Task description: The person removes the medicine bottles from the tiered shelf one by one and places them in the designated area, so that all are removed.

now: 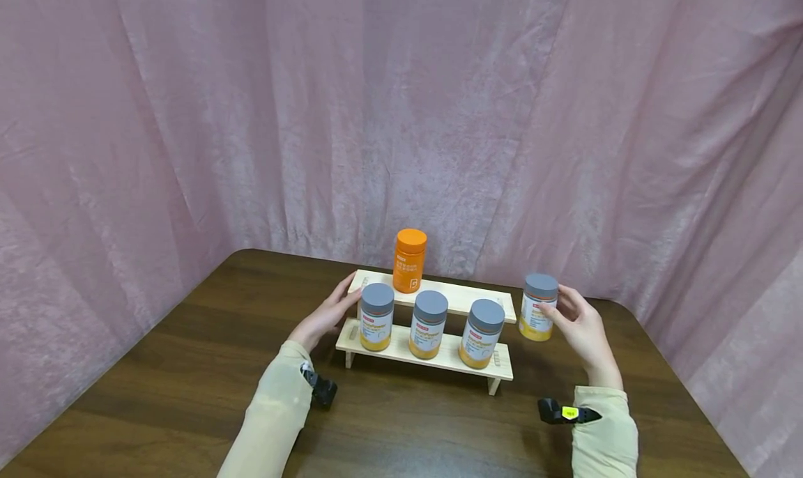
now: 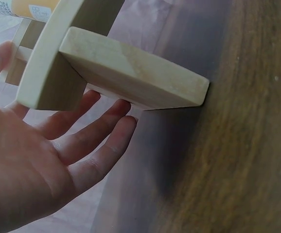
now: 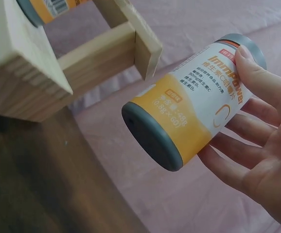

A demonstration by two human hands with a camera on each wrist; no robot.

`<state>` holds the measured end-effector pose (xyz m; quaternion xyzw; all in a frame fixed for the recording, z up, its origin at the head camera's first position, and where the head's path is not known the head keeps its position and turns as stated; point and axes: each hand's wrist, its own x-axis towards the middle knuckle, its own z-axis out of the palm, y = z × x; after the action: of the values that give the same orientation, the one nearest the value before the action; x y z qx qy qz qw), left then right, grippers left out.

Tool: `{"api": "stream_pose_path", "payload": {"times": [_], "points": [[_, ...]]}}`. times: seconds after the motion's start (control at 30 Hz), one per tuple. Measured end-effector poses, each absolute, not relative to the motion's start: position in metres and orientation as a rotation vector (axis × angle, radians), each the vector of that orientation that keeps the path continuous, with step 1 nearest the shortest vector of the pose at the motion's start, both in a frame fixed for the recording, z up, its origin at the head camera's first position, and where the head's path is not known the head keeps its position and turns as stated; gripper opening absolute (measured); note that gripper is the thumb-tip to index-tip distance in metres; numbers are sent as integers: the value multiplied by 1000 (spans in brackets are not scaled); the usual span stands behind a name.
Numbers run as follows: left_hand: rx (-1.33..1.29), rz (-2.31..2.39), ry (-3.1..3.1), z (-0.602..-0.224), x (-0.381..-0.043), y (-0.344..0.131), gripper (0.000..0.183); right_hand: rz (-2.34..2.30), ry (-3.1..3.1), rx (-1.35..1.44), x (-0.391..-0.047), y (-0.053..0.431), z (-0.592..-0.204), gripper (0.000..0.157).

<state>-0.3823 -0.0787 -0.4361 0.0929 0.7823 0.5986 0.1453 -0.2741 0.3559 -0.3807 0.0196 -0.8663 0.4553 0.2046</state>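
Note:
My right hand [image 1: 580, 328] holds a supplement jar [image 1: 537, 318] with a grey lid and a white-and-yellow label. Its thumb lies on the label below the lid, and the fingers reach behind the jar. The jar is raised beside the right end of a two-tier wooden rack [image 1: 454, 295], its grey base [image 3: 152, 138] showing in the right wrist view. At the rack's left end, my left hand [image 1: 329, 315] grips the upper tier between thumb and fingers. Three matching jars [image 1: 426, 328] stand along the lower tier. An orange bottle [image 1: 409, 262] stands left of centre on the upper tier.
The rack stands on a dark brown wooden table [image 1: 401, 429]. Pink curtains [image 1: 433, 116] hang behind the table and along both sides. Short wooden legs [image 2: 135, 73] lift the rack's lower tier off the tabletop.

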Motion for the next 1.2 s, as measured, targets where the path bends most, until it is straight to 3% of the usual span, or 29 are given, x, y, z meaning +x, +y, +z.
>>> {"api": "stream_pose_path", "payload": {"times": [0.4,1.2], "points": [[292,1734,2211,-435,-380,-79,71,1349,-2520,-64,-272,372,-396,66],[286,1726,2220,-432,-379,-80,69,1553,-2536,-56,-276,388,-427,63]]}}
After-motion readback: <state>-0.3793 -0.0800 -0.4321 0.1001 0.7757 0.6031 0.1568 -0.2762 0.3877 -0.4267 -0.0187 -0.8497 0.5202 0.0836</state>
